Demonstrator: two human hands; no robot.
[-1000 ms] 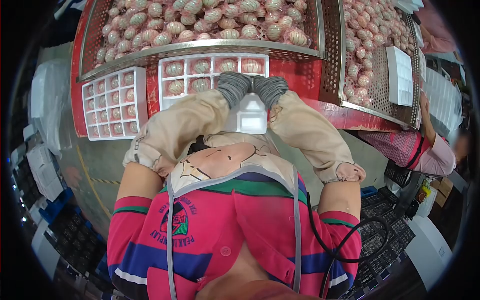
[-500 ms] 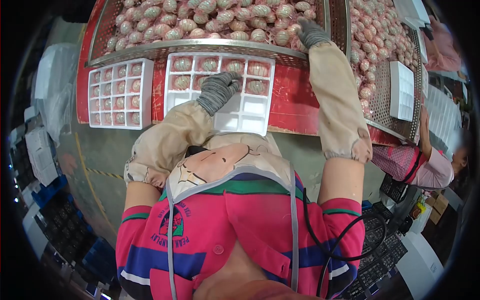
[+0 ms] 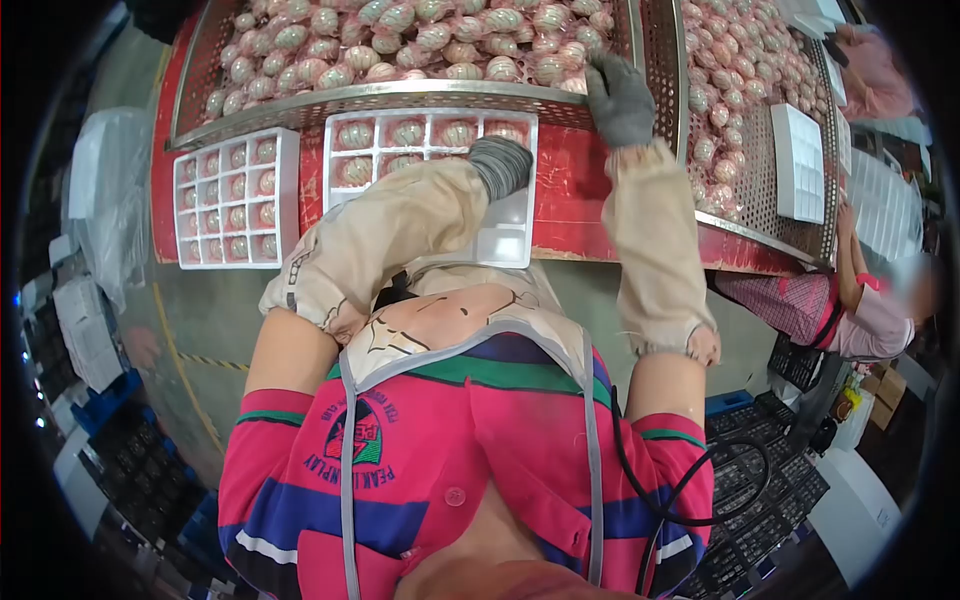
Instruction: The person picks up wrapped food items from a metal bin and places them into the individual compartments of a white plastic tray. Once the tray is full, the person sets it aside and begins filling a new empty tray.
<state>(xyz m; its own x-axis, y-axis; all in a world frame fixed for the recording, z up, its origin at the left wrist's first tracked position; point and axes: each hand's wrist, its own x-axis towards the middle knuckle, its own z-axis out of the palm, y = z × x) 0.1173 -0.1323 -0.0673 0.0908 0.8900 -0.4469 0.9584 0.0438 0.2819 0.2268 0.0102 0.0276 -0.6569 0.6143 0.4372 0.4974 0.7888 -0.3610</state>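
My left hand (image 3: 502,168), in a grey striped knit glove, is over the right part of a white compartment tray (image 3: 330,185). Its fingers point down and are hidden behind the back of the hand. Eggs in pinkish clear wrap, such as this wrapped egg (image 3: 355,136), sit in the tray's upper cells; my sleeve covers much of the rest. My right hand (image 3: 621,100), in a grey glove, is at the right front corner of a perforated metal bin (image 3: 400,97) heaped with wrapped eggs. Its fingers are bent downward, and what they hold, if anything, is hidden.
At the left, a second white tray (image 3: 286,200) has wrapped eggs in its cells. Another metal bin (image 3: 760,240) with wrapped eggs stands at the right, a white tray (image 3: 797,160) on its edge. Both trays in front lie on a red table (image 3: 570,215). Co-workers are at the right.
My left hand has moved right across the tray, from the middle cells to the right side. My right hand has drawn back from the eggs towards the bin's front rim.
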